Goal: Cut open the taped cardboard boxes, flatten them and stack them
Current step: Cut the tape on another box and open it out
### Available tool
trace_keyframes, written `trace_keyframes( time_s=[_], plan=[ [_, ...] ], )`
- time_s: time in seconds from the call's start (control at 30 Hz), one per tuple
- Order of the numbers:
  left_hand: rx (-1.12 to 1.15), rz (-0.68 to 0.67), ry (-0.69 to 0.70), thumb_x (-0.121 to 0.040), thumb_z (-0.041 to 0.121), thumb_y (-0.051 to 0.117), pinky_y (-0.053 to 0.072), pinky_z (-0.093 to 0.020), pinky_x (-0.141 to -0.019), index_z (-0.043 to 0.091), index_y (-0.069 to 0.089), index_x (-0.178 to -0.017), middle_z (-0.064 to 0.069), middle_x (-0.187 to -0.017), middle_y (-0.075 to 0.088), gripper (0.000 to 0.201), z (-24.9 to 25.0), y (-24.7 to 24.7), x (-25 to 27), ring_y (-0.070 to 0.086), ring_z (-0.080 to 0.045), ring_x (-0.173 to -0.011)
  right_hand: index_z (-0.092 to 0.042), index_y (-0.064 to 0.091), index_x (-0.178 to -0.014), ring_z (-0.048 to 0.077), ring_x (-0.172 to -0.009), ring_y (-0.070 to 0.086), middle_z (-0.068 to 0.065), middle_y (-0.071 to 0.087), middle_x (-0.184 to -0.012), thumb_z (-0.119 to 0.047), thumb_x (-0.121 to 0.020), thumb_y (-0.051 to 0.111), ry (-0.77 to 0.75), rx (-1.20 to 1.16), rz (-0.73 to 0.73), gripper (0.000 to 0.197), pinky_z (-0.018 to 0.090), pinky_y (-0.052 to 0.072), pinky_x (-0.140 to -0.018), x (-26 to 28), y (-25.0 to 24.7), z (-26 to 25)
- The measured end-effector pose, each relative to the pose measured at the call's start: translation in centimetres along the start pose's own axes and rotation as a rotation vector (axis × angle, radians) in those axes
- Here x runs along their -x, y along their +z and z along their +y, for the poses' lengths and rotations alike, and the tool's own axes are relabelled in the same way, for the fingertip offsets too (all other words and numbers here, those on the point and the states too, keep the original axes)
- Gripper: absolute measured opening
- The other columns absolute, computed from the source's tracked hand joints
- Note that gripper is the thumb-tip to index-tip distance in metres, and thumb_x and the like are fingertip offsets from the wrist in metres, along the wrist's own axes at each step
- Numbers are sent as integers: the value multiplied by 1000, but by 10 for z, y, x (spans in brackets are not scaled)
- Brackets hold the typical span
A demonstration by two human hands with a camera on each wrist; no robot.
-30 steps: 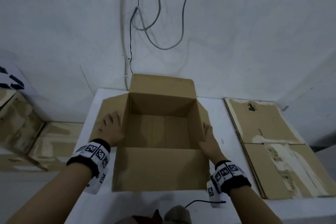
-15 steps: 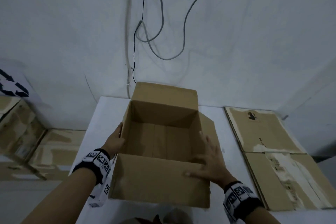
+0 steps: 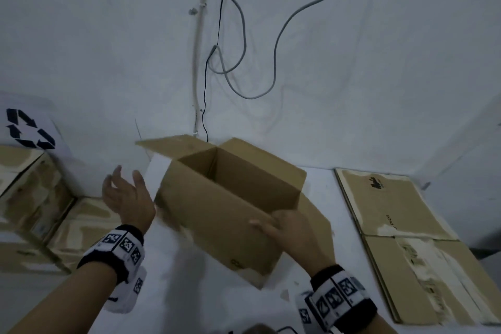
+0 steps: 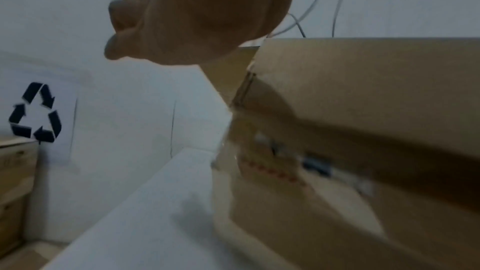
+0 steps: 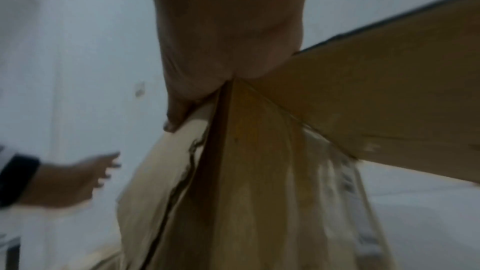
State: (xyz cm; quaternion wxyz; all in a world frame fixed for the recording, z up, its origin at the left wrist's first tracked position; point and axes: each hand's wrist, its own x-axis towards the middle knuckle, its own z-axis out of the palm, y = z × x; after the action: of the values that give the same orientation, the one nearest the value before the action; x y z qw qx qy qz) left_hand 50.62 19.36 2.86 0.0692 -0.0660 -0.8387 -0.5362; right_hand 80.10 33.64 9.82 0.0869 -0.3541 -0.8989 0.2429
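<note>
Over the white table, the opened cardboard box has swung from square to skewed and tilted, my right hand gripping its near corner, my left hand released and spread, so I judge flattening begun.

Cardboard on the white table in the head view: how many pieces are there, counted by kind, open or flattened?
Open brown cardboard box, right hand on it: 1
Flattened brown cardboard boxes, one lying pile, layers uncountable: 1
Total: 2

Open box ctr table; flat cardboard rt.
</note>
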Motion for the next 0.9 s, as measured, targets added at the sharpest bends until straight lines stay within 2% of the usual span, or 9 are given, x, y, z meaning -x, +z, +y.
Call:
trace_keyframes(
  time_s=[0.1,0.2,0.27,0.33,0.4,0.5,0.67,0.77,0.9],
  plan=[
    [47,-187,-362,-99,55,30,17,-47,-114,10,26,-149,-22,-153,21,67,10,-2,17,23,-39,-140,-21,41,-45,1,-49,48,-12,47,-45,-65,-77,71,207,-341,47,61,23,33,-51,-16,-16,-15],
    [191,-606,-665,-86,78,13,24,-49,-113,11,21,-151,-17,-153,27,94,21,-7,45,28,-37,-139,-9,73,-90,20,-88,69,6,73,-92,-79,-70,63,376,-474,18,73,32,54,-73,-30,-22,-14],
    [293,-811,-747,-90,73,13,36,-46,-99,10,41,-138,-16,-131,51,83,34,-10,63,48,-36,-117,-1,66,-117,26,-100,66,13,69,-114,-69,-81,60,489,-556,-24,77,33,53,-81,-34,-22,-14],
    [330,-897,-728,-98,60,23,39,-41,-88,12,54,-108,-10,-100,58,58,37,-9,68,54,-27,-88,1,60,-125,26,-100,62,12,65,-120,-63,-86,58,556,-626,-49,75,30,50,-76,-33,-20,-13],
    [374,-904,-674,-99,49,38,42,-41,-92,13,58,-105,-14,-103,63,41,32,-9,62,58,-27,-89,1,58,-127,23,-95,59,13,64,-123,-59,-88,59,596,-704,-28,72,25,45,-67,-28,-17,-12],
    [389,-726,-588,-94,55,42,46,-49,-96,9,57,-126,-21,-123,61,57,14,-15,30,59,-36,-106,2,55,-131,23,-98,54,15,60,-131,-58,-90,57,639,-718,13,73,29,42,-82,-24,-11,-7],
    [625,-725,-383,-102,52,23,50,-39,-74,10,64,-110,-12,-96,69,59,79,-53,13,64,-30,-84,2,52,-133,29,-109,55,17,58,-133,-61,-90,54,640,-682,18,76,33,42,-91,-25,-5,-7],
    [447,-862,-31,-95,48,47,52,-29,-77,19,65,-121,4,-106,70,43,122,-47,44,67,-18,-93,2,53,-131,30,-109,56,18,59,-131,-64,-90,51,647,-644,-3,78,37,44,-95,-27,-5,-8],
    [6,-841,333,-71,64,70,44,-31,-99,33,53,-136,8,-131,56,74,132,-17,94,51,-13,-119,2,55,-129,27,-101,56,19,60,-128,-65,-91,46,678,-592,-34,77,33,41,-87,-30,-5,-6]
  ],
)
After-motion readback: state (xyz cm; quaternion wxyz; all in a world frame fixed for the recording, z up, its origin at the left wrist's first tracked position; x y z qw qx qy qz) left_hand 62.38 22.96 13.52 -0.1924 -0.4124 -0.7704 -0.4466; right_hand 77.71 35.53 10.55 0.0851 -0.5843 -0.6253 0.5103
